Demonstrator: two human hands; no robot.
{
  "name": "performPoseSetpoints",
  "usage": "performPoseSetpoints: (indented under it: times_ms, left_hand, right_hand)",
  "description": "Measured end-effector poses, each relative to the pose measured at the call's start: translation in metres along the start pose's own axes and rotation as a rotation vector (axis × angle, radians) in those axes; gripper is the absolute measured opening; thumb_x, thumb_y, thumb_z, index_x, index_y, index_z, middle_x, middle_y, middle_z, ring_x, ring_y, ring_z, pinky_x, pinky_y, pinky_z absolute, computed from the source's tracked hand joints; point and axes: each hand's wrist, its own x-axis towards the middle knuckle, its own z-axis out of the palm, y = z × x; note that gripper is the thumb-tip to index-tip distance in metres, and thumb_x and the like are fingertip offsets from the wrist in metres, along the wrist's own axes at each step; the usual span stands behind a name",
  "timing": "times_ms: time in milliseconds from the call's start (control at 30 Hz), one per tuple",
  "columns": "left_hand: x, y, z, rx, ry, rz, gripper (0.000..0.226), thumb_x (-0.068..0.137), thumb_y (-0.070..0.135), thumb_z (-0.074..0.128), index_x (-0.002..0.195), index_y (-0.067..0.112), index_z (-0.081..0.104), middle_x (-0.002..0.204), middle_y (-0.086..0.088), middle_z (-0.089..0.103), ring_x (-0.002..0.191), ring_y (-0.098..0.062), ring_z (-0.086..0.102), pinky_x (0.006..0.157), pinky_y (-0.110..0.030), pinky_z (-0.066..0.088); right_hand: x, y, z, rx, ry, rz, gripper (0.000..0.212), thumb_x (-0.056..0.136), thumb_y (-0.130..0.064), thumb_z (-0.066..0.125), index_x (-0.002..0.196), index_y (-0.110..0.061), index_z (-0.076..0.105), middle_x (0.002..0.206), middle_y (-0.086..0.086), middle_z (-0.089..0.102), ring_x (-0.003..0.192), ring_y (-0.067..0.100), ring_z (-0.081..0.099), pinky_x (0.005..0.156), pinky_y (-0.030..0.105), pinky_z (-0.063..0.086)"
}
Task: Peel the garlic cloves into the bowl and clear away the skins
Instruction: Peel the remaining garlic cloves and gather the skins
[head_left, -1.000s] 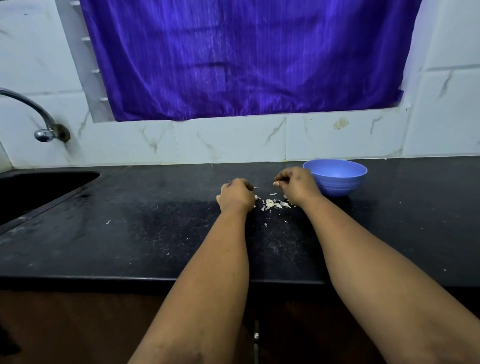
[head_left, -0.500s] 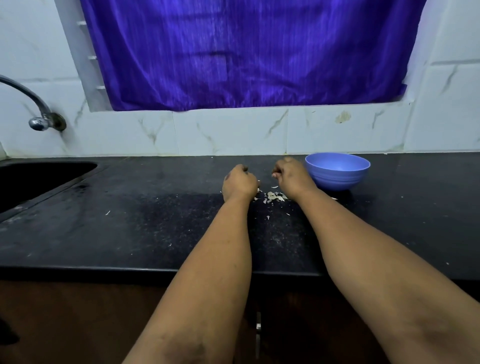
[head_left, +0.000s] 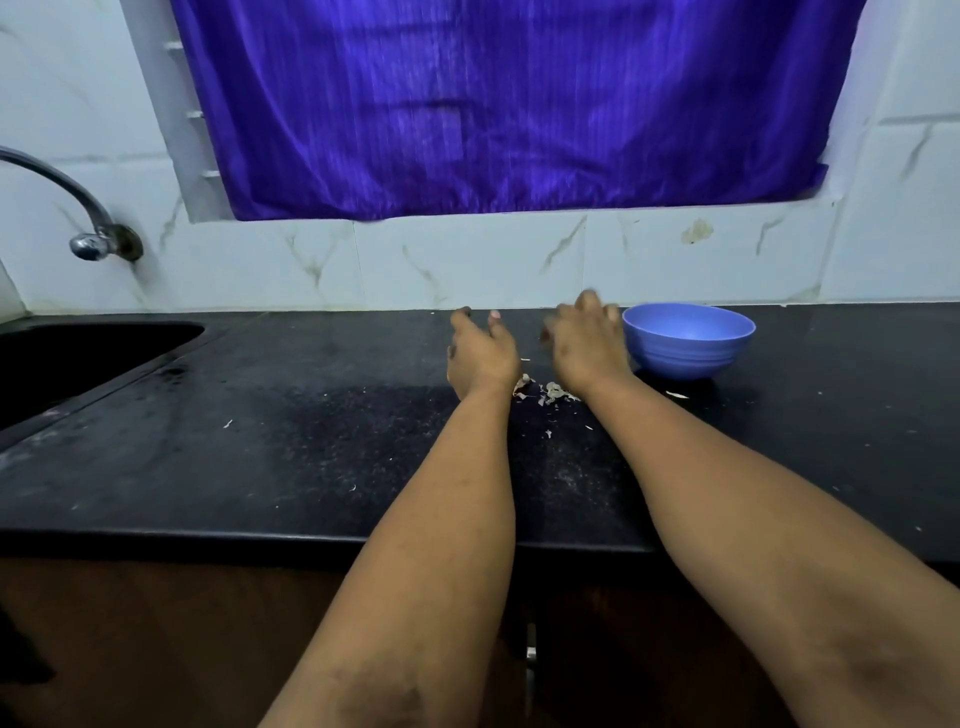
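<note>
With a small heap of garlic skins (head_left: 545, 391) left on the black tabletop (head_left: 311, 441), both hands, left hand (head_left: 480, 353) and right hand (head_left: 587, 345), reach out loose-fingered and seemingly empty beside the blue bowl (head_left: 688, 340), suggesting peeling is done and clearing remains.

We're seeing dim, cool light w/ a blue cast; the purple curtain (head_left: 498, 104) is glowing brightest, so light is coming thru it from behind. We're noticing motion blur smearing the right hand (head_left: 587, 348) and slightly the left hand (head_left: 480, 353), while the black counter (head_left: 260, 441) is giving a dull sheen near the sink (head_left: 78, 358). Wide-angle distortion is bending wall tiles (head_left: 62, 130) at the edges, and the cabinet front below is sinking into shadow.
</note>
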Motion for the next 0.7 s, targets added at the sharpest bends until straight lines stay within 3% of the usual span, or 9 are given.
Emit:
performPoseSetpoints:
  times_ms: [67,100,233,367,467,600,700]
  left_hand:
    - [0.0,0.001,0.001,-0.035,0.002,0.009,0.044,0.099,0.04,0.04,0.134,0.015,0.04,0.118,-0.008,0.063,0.119,-0.027,0.05,0.085,-0.032,0.036]
    - [0.0,0.001,0.002,-0.041,0.005,0.017,0.043,0.099,0.041,0.04,0.132,0.014,0.042,0.115,-0.006,0.064,0.116,-0.026,0.051,0.083,-0.032,0.036]
    - [-0.001,0.0,0.001,-0.065,0.002,0.007,0.037,0.097,0.038,0.046,0.125,0.014,0.046,0.092,0.003,0.058,0.104,-0.024,0.058,0.078,-0.031,0.039]
    - [0.0,-0.001,0.002,-0.066,-0.017,0.01,0.031,0.094,0.033,0.052,0.121,0.017,0.048,0.091,0.006,0.06,0.098,-0.02,0.059,0.076,-0.029,0.04]
    - [-0.001,0.0,0.001,-0.053,-0.042,0.014,0.03,0.093,0.029,0.055,0.12,0.017,0.049,0.09,0.006,0.057,0.091,-0.017,0.055,0.074,-0.028,0.037]
    - [0.0,-0.003,0.002,-0.031,-0.088,0.024,0.028,0.091,0.027,0.058,0.117,0.017,0.054,0.093,0.005,0.06,0.099,-0.019,0.059,0.078,-0.027,0.041]
    - [0.0,-0.005,0.006,-0.023,-0.144,0.06,0.019,0.089,0.025,0.063,0.107,0.019,0.063,0.088,0.008,0.063,0.097,-0.016,0.062,0.078,-0.024,0.045]
  right_hand:
    - [-0.002,-0.007,0.003,-0.103,-0.288,0.0,0.022,0.092,-0.012,0.046,0.099,-0.019,0.066,0.11,0.002,0.063,0.121,0.025,0.035,0.102,0.043,0.026]
    - [-0.002,-0.009,0.004,-0.114,-0.293,-0.015,0.022,0.092,-0.012,0.047,0.097,-0.02,0.066,0.108,0.001,0.064,0.122,0.024,0.034,0.101,0.043,0.026]
    - [0.001,-0.016,-0.002,-0.124,0.004,-0.058,0.018,0.09,-0.012,0.05,0.094,-0.019,0.065,0.101,0.0,0.062,0.113,0.025,0.035,0.09,0.04,0.026]
    - [-0.001,-0.016,0.0,-0.182,-0.285,-0.019,0.017,0.091,-0.014,0.049,0.091,-0.021,0.064,0.105,0.0,0.063,0.12,0.025,0.033,0.099,0.043,0.026]
    - [-0.001,-0.014,-0.001,-0.145,-0.148,-0.026,0.014,0.09,-0.015,0.052,0.09,-0.022,0.065,0.101,-0.002,0.062,0.117,0.025,0.034,0.096,0.044,0.027]
    - [-0.002,-0.01,0.003,-0.076,-0.305,0.056,0.016,0.091,-0.013,0.052,0.092,-0.022,0.066,0.103,0.0,0.064,0.121,0.025,0.034,0.102,0.045,0.027]
    - [-0.004,0.0,0.009,0.301,-0.095,0.245,0.013,0.094,-0.022,0.056,0.094,-0.024,0.069,0.098,-0.001,0.067,0.115,0.022,0.042,0.096,0.039,0.035]
